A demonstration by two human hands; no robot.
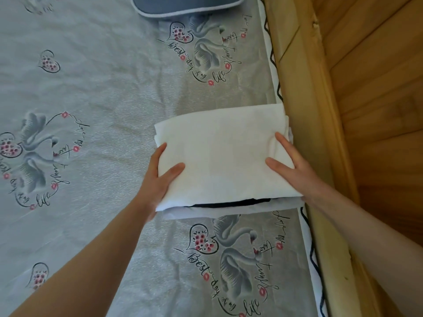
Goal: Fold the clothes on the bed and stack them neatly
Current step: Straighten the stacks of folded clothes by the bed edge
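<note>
A white cloth [219,154], folded flat, sits on top of a small stack [229,208] at the right side of the bed [103,92], right up against the wooden wall [306,124]. A dark piece and a pale one peek out under it. The left hand [158,179] holds the left edge, thumb on top and fingers tucked below. The right hand [295,172] lies on the right side with fingers mostly straight, pressing down; its lower fingers are hidden at the edge, so I cannot tell if they curl under. The cloth looks soft, light and floppy, so it would sag or come undone if picked up by one corner. It is best held from both sides, with fingers under the whole stack. A blue pillow [187,5] lies at the top
</note>
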